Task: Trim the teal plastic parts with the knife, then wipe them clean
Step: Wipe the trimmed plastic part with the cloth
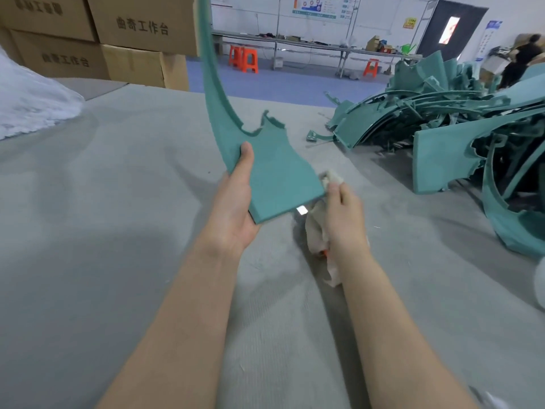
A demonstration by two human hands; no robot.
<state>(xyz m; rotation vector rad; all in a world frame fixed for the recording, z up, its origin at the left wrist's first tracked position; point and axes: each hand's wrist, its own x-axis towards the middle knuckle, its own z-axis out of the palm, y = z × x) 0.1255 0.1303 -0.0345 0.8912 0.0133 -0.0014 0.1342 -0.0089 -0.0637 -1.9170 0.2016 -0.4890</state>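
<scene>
Above mat [118,231], left hand [236,208] holds teal part [280,178]; cloth [333,176] touches right edge.

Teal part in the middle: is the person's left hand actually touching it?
Touching. The head view shows the left hand gripping the teal part, with the thumb pressed on its top face and the palm under its lower edge.

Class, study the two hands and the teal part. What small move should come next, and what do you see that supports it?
Probably draw the cloth up along the right edge of the part to wipe it. The left hand grips its lower corner, holding it raised, and the right hand presses the cloth against that edge.
</scene>
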